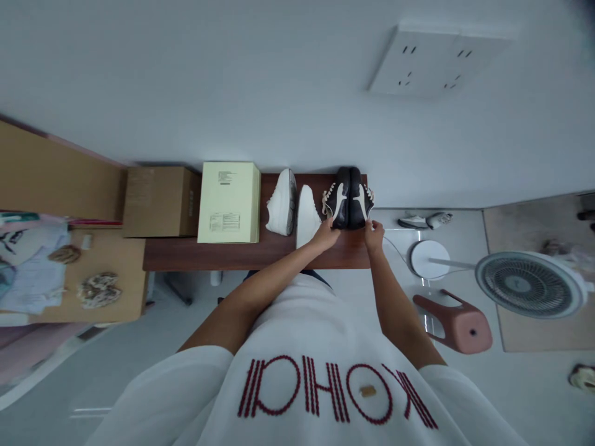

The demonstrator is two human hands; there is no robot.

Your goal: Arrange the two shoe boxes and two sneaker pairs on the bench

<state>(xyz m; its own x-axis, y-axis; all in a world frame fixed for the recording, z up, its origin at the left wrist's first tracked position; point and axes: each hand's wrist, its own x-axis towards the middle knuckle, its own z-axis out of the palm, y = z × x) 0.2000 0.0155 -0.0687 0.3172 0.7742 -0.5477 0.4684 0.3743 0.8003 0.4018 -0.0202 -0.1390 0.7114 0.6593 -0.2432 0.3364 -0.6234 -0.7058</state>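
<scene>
- Two black sneakers with white stripes (348, 198) stand pressed together on the dark brown wooden bench (242, 255), upper middle of the frame.
- Left hand (326, 235) and right hand (374, 235) touch their near ends, one on each side, fingers curled. I cannot tell whether they clasp.

looks like a home, entry or bedroom corner, not a workplace. low dark wood bench (232, 257) against a plain white wall, used as a shoe rack: white sneakers (282, 203) and a black pair (348, 198) on it, next to a cardboard box (158, 201) and a pale yellow box (230, 201). household stuff around: pedestal fan (527, 285), pink plastic stool (458, 325), loose slippers (425, 220) on the glossy white floor (534, 384), domestic wall socket plate (434, 62), light wood table (116, 272) with papers at left.
</scene>
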